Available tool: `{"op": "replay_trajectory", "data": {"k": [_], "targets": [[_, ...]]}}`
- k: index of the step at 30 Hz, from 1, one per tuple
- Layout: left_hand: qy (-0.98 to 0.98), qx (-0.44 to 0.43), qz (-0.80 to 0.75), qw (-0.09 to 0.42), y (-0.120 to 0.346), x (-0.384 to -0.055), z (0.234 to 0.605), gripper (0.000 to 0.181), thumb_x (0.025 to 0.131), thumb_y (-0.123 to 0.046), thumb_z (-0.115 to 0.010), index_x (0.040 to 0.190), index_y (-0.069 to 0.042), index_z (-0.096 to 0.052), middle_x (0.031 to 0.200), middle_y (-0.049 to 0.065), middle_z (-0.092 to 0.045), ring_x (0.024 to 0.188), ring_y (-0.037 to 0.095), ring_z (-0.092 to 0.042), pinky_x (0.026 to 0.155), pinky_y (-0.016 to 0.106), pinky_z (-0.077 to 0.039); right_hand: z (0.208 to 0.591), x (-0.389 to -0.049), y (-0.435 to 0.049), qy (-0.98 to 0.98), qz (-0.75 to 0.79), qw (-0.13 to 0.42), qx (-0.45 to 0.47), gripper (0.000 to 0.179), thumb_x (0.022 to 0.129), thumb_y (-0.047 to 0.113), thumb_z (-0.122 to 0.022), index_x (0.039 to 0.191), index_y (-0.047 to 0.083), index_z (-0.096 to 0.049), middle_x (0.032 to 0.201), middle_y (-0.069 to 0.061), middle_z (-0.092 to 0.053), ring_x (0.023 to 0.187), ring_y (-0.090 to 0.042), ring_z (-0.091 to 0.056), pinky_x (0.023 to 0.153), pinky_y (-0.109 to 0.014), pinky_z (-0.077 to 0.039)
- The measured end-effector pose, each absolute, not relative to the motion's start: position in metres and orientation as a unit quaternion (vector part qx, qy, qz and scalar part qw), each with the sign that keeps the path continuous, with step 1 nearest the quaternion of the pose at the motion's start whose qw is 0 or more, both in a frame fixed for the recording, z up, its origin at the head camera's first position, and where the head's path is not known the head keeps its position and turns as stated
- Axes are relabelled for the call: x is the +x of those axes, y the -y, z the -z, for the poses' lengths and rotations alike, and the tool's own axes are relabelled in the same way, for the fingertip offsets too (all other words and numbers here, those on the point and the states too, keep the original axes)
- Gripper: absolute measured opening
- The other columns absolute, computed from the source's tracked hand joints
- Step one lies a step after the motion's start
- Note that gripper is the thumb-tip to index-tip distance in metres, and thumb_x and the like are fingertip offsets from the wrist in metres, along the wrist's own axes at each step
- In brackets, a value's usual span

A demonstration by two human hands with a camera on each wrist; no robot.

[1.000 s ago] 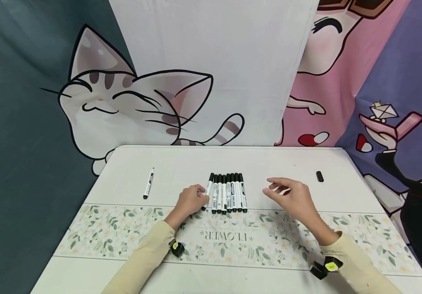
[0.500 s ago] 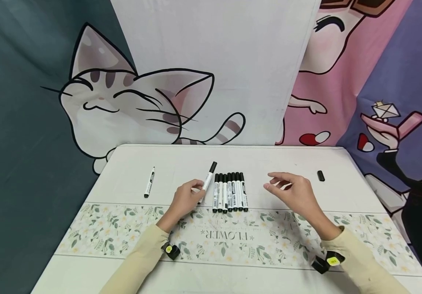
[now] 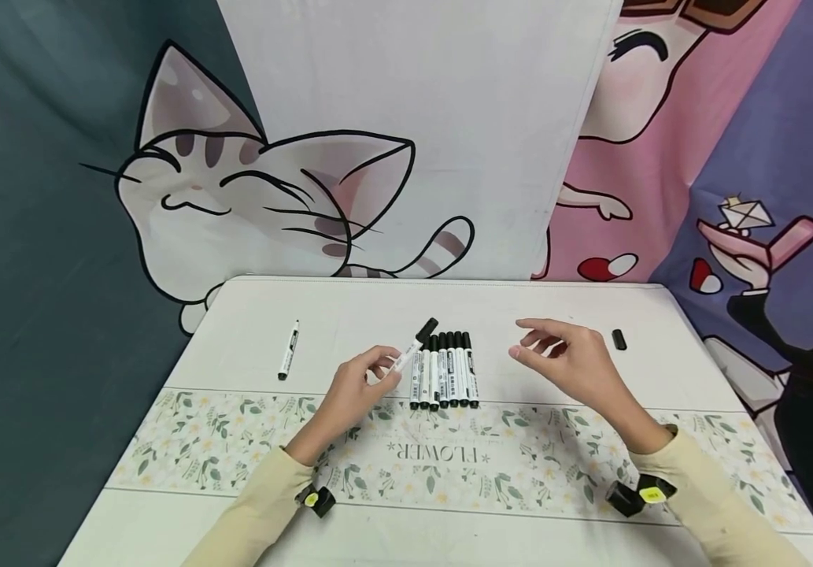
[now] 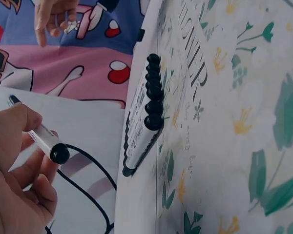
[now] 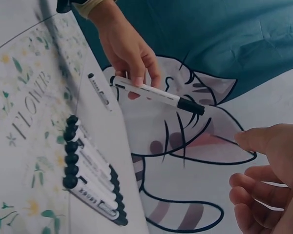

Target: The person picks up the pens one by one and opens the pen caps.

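My left hand (image 3: pixel 362 387) pinches a white marker (image 3: pixel 407 357) between thumb and fingers, its black cap (image 5: pixel 191 106) on and tilted up to the right. In the right wrist view the held marker (image 5: pixel 146 91) shows clear above the table. Just right of it lies a row of several capped markers (image 3: pixel 444 372), side by side with black caps pointing away. My right hand (image 3: pixel 563 356) hovers to the right of the row, thumb and fingers loosely bent with nothing between them; the right wrist view shows that hand (image 5: pixel 271 180) with a gap between thumb and fingers.
An uncapped white marker (image 3: pixel 289 351) lies at the left of the table (image 3: pixel 349 307). A loose black cap (image 3: pixel 618 339) lies at the far right. A floral strip (image 3: pixel 236 449) with the word FLOWER crosses the table. A cartoon cloth backdrop (image 3: pixel 378 94) hangs behind.
My left hand has lifted the leftmost marker out of the row, and the marker now tilts rightward with its cap up. My right hand has stayed nearly in place, rising slightly.
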State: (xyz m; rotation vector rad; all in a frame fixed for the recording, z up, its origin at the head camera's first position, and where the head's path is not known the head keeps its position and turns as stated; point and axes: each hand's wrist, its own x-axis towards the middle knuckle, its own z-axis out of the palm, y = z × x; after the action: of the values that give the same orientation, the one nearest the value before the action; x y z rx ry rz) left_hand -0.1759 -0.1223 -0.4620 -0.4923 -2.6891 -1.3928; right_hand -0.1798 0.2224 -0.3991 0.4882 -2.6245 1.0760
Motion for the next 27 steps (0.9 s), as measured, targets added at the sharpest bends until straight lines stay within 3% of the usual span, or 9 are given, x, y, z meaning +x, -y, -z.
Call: {"op": "replay_trajectory", "data": {"k": [6, 15, 21, 27], "targets": [[0.873, -0.212, 0.434, 0.063, 0.12, -0.169, 0.459, 0.026, 0.098, -0.02, -0.072, 0.124, -0.018, -0.071, 0.101, -0.005, -0.069, 0.083, 0.026, -0.059, 0.064, 0.028, -0.042, 0.386, -0.177, -0.217, 0.903, -0.36, 0.128, 0.198, 0.04, 0.088, 0.029, -0.083, 0.125, 0.017, -0.074, 0.092, 0.008, -0.074, 0.078, -0.005, -0.066, 0.069, -0.025, -0.056], [0.865, -0.252, 0.427, 0.081, 0.111, -0.163, 0.459, 0.027, 0.093, -0.017, -0.076, 0.12, -0.02, -0.073, 0.106, -0.01, -0.072, 0.086, 0.007, -0.056, 0.068, 0.027, -0.046, 0.376, -0.171, -0.2, 0.895, -0.365, 0.093, 0.237, 0.04, 0.088, 0.03, -0.084, 0.124, 0.017, -0.074, 0.095, 0.007, -0.075, 0.082, -0.007, -0.065, 0.071, -0.034, -0.057], [0.864, -0.266, 0.421, 0.069, 0.107, -0.16, 0.46, 0.027, 0.094, -0.019, -0.075, 0.121, -0.02, -0.073, 0.111, -0.009, -0.073, 0.092, 0.008, -0.059, 0.072, 0.027, -0.048, 0.379, -0.167, -0.187, 0.884, -0.362, 0.09, 0.282, 0.041, 0.086, 0.028, -0.085, 0.124, 0.016, -0.075, 0.095, 0.01, -0.074, 0.082, -0.008, -0.067, 0.069, -0.028, -0.055], [0.864, -0.283, 0.413, 0.059, 0.105, -0.156, 0.463, 0.027, 0.095, -0.019, -0.073, 0.122, -0.018, -0.073, 0.108, -0.007, -0.071, 0.087, 0.01, -0.056, 0.069, 0.027, -0.047, 0.385, -0.164, -0.176, 0.877, -0.354, 0.071, 0.317, 0.043, 0.085, 0.029, -0.086, 0.124, 0.014, -0.074, 0.095, 0.01, -0.072, 0.083, -0.008, -0.067, 0.069, -0.031, -0.057]]}}
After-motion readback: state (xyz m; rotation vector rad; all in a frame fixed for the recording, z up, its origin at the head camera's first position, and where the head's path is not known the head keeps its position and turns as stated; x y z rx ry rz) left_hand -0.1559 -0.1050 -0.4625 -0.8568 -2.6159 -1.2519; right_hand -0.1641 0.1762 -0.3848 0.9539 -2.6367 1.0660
